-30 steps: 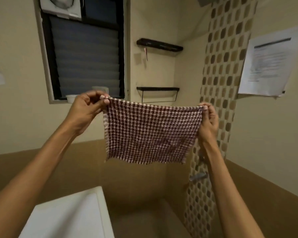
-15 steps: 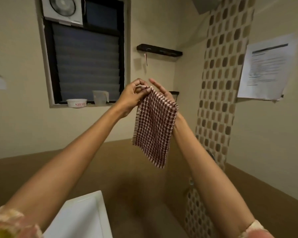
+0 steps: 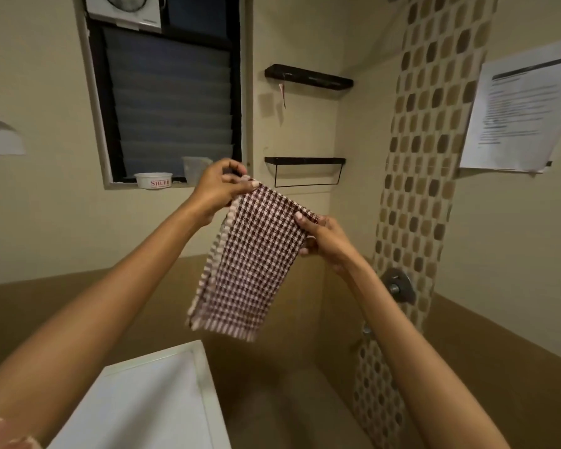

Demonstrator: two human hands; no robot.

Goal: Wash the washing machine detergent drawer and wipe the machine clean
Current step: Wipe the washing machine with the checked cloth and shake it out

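**Checked cloth, doubled over, both hands on it**

One cloth [image 3: 250, 264], a woven waffle-looking thing in dark red and white checks with pale stripy edges. It's folded in two, and you can see both layers along its left side. The left hand [image 3: 217, 189] pinches the top corner between thumb and fingertips. The right hand [image 3: 324, 241] grips the other top edge, thumb on the front and fingers curled behind. The cloth hangs in mid-air in front of the wall, above the far corner of the washing machine [image 3: 149, 400], whose flat white top has a raised rim.

Around it:
- Two slim black shelves, an upper shelf [image 3: 308, 76] and a lower shelf [image 3: 305, 161].
- One slatted window [image 3: 172, 105], with one white tub [image 3: 153, 180] and one clear cup [image 3: 196, 168] on its sill.
- One strip of brown pebble-shaped tiles [image 3: 428, 157], with a round metal valve [image 3: 397, 288] on it.
- One sheet of paper [image 3: 515, 111] on the right wall.
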